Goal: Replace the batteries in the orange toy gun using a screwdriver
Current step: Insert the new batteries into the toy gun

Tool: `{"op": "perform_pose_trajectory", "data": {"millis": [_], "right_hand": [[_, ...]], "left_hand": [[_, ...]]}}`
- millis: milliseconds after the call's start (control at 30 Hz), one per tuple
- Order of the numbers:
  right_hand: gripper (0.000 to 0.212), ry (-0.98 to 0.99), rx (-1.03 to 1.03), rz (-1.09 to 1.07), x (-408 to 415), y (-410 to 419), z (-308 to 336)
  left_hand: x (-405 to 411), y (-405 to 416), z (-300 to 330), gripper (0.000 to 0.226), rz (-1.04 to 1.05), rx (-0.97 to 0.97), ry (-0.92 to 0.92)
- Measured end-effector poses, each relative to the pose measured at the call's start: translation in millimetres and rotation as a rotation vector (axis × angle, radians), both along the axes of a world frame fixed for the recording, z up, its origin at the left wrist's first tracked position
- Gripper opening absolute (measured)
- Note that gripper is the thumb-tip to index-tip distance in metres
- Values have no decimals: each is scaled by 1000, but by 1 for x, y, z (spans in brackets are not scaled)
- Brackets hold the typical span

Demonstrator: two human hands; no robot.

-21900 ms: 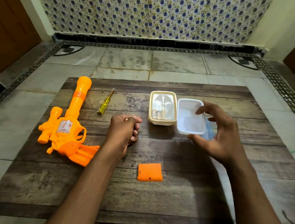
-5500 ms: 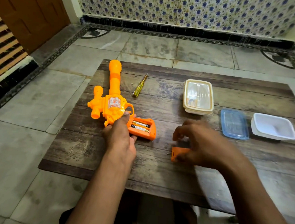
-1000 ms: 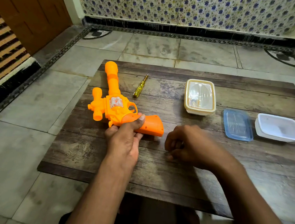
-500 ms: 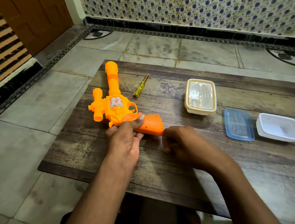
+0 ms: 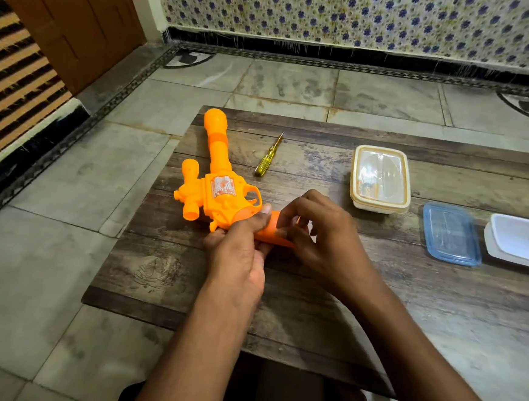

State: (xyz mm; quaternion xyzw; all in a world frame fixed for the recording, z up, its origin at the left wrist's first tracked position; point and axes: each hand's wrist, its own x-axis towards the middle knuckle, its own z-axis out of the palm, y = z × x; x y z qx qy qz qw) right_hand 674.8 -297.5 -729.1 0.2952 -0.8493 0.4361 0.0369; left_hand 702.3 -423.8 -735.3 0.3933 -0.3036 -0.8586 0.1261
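- Left hand (image 5: 240, 255) grips the gun (image 5: 216, 190) at its handle, thumb on top; gun's lying flat on the table (image 5: 437, 324), barrel pointing away.
- Right hand (image 5: 323, 236) has its fingers curled on the handle's end.
- Screwdriver (image 5: 268, 156) just right of the barrel, untouched.
- Further right: lidded box (image 5: 380, 179), blue lid (image 5: 450, 234), white tub (image 5: 521, 241).

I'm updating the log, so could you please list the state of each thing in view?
orange toy gun: lying flat on the table, grip held by both hands
battery cover: on the grip, mostly hidden
left hand: grips the gun's grip
right hand: fingers curled at the grip
screwdriver: lying untouched
cream container: lid on
white container: open
blue lid: off, lying flat
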Motion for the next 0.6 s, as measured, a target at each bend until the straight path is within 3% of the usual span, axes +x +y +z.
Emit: {"op": "perform_pose_trajectory", "data": {"millis": [600], "right_hand": [[23, -275, -48, -98, -2, -9, 3]], "left_hand": [[-4, -3, -6, 54, -11, 23, -27]]}}
